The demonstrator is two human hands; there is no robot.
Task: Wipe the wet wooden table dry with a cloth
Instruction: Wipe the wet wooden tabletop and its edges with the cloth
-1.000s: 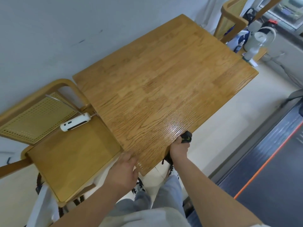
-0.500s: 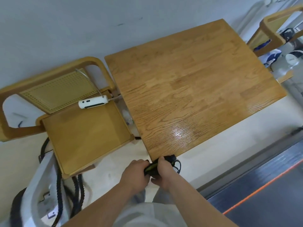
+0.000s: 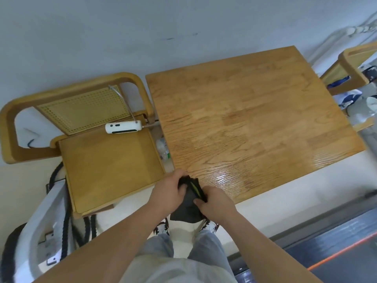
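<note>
- At the near left corner of the wooden table, both hands meet on a dark cloth that shows a thin yellow-green stripe.
- The left hand has its fingers curled around the cloth's upper left edge, thumb tucked into the fold.
- The right hand pinches the cloth's right side, fingers closed on the fabric.
- The cloth is held over the table's near corner; its lower part hangs down past the edge, above the person's shoes.
- The tabletop's oak grain carries a glossy sheen just beside the hands, near the front edge.
- Left of the table stands a wooden chair with a cane back, its seat just beside the table's side.
- A white device with a cable lies at the back of the chair seat.
- A second wooden chair is partly visible at the far right, beyond the table.
- Black cables hang beside a white frame at lower left.
</note>
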